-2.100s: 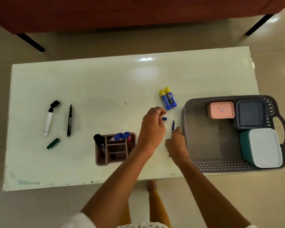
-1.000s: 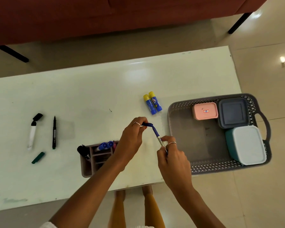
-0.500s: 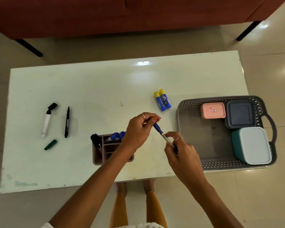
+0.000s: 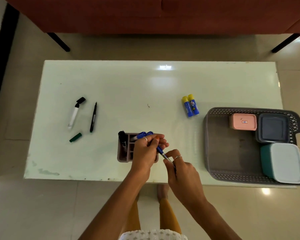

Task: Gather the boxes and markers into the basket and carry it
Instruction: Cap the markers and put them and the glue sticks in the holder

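Note:
My left hand (image 4: 146, 152) and my right hand (image 4: 182, 168) both grip a thin blue pen (image 4: 162, 153) above the table's front edge. Under my left hand stands a brown organizer (image 4: 124, 154) holding a black marker (image 4: 122, 140) and blue markers (image 4: 143, 135). The grey basket (image 4: 220, 153) at the right holds a pink box (image 4: 243, 121), a dark blue box (image 4: 272, 129) and a teal box with a white lid (image 4: 284, 162). At the left lie an uncapped white marker (image 4: 73, 116) with its black cap (image 4: 81, 99), a black pen (image 4: 93, 117) and a green cap (image 4: 75, 137).
Two blue glue sticks with yellow caps (image 4: 190, 105) lie left of the basket. The basket overhangs the pale table (image 4: 145, 87) at its right front corner. A red sofa (image 4: 163, 14) on black legs stands behind the table. My feet show under the front edge.
The blue cap went from the table onto the pen. Both hands, still holding the pen, have shifted left over the organizer.

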